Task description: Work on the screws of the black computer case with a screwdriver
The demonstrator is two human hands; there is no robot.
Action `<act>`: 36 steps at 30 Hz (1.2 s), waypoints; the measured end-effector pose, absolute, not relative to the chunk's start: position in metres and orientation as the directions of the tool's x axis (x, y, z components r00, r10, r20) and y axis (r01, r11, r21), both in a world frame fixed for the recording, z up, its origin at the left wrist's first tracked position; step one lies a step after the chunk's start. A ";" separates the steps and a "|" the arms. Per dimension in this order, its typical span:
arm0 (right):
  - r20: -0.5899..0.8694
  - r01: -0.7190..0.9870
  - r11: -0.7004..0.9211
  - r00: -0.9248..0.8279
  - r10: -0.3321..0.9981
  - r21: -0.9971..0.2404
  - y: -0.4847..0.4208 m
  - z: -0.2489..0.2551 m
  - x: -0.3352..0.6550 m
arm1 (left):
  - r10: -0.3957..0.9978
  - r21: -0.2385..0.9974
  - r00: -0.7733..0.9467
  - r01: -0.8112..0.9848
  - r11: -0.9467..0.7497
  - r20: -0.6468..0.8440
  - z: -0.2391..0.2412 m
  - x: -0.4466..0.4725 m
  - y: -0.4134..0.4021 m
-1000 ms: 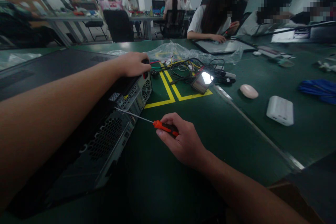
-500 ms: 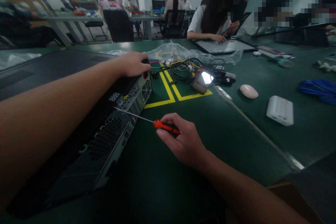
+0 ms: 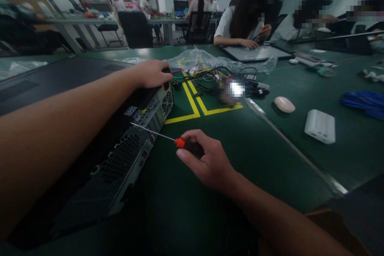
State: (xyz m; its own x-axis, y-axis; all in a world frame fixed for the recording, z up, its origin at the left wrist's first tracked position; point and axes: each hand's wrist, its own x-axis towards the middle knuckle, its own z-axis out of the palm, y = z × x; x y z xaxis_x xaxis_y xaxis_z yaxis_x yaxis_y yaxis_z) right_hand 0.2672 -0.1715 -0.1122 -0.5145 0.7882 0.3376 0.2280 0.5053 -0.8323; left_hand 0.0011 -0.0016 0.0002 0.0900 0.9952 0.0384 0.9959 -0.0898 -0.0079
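A black desktop computer case (image 3: 120,160) lies on its side on the green table, rear panel facing right. My left hand (image 3: 153,73) rests on the case's far top corner, fingers curled over the edge. My right hand (image 3: 207,162) is closed round a screwdriver (image 3: 181,143) with an orange and black handle. Its thin shaft reaches left, and the tip touches the case's rear panel near the upper edge.
Yellow tape lines (image 3: 192,104), a tangle of cables (image 3: 216,78) and clear plastic wrap (image 3: 207,59) lie beyond the case. To the right sit a pink mouse (image 3: 284,104), a white box (image 3: 320,126) and blue cloth (image 3: 364,102). Other people work at the table's far side.
My right hand has turned the screwdriver slightly, so less of the orange handle shows. My left hand and the case have stayed in place.
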 end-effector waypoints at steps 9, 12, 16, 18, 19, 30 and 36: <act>0.354 0.196 0.505 -0.508 0.785 -0.840 -0.170 -0.117 0.266 | 0.995 -0.010 0.099 0.995 -0.099 0.030 0.001 -0.001 -0.001; 0.363 0.189 0.510 -0.505 0.783 -0.839 -0.170 -0.117 0.266 | 0.994 -0.003 0.104 0.995 -0.103 0.038 0.000 -0.001 0.000; 0.377 0.173 0.519 -0.504 0.777 -0.837 -0.170 -0.117 0.266 | 0.995 0.005 0.094 0.996 -0.094 0.040 0.000 -0.001 0.000; 0.372 0.176 0.514 -0.505 0.779 -0.839 -0.170 -0.117 0.266 | 0.995 0.009 0.099 0.995 -0.100 0.032 0.000 -0.001 0.000; 0.367 0.181 0.511 -0.505 0.781 -0.840 -0.170 -0.117 0.266 | 0.994 0.009 0.103 0.995 -0.103 0.028 0.000 -0.001 0.000; 0.366 0.186 0.511 -0.502 0.784 -0.839 -0.170 -0.117 0.266 | 0.994 -0.017 0.102 0.995 -0.102 0.026 0.001 -0.001 -0.001; 0.374 0.192 0.522 -0.502 0.780 -0.831 -0.170 -0.118 0.267 | 0.996 -0.016 0.092 0.996 -0.091 0.024 0.001 0.000 0.000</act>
